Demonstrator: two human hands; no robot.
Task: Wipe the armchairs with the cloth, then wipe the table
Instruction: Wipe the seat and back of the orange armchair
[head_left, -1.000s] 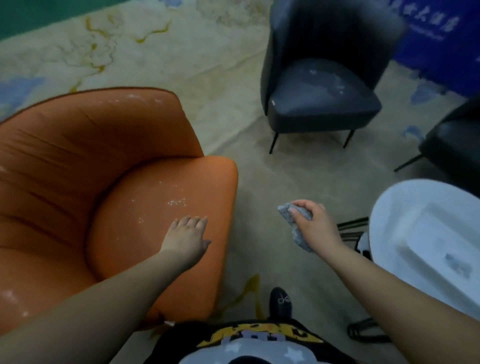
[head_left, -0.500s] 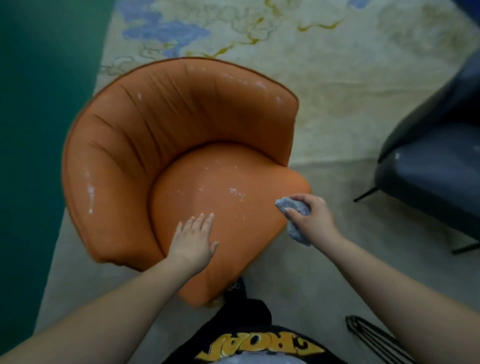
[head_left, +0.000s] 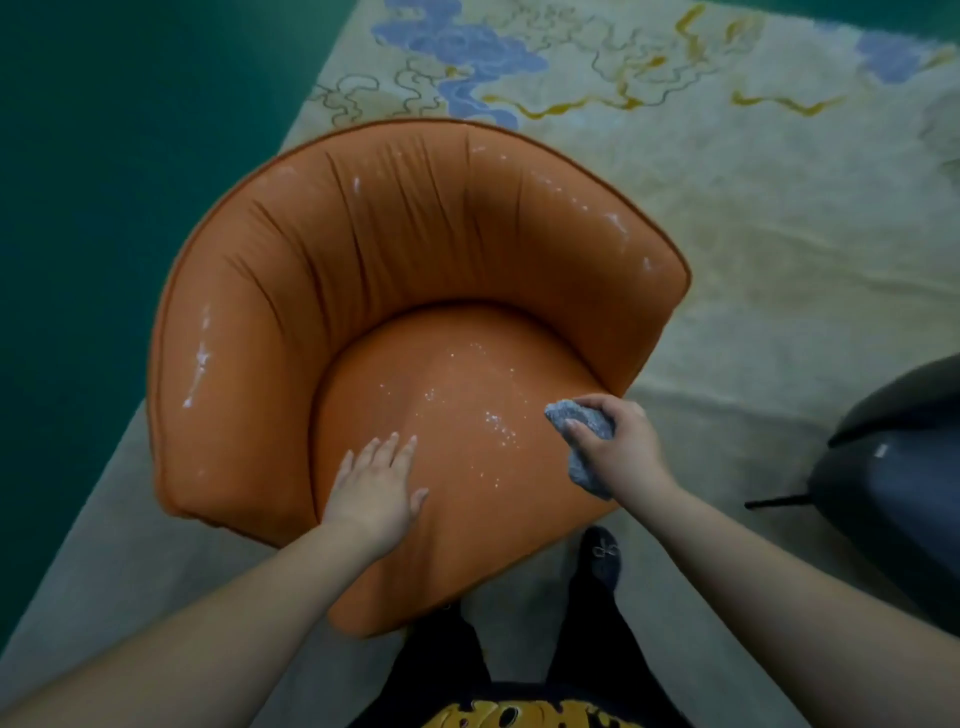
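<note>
Right hand (head_left: 618, 447) clamps grey cloth (head_left: 584, 441) at 3 o'clock over orange armchair (head_left: 415, 291) seat; left hand (head_left: 376, 488) lies flat, fingers apart, at 7 o'clock.

Both bare forearms enter from the lower corners of the frame, angling up toward centre. Left hand (head_left: 376, 488) lies palm down, fingers straight and close together, thumb splayed to the right. Right hand (head_left: 615, 441), right of centre, has fingers and thumb curled, gripping a bunched grey cloth (head_left: 584, 441).
</note>
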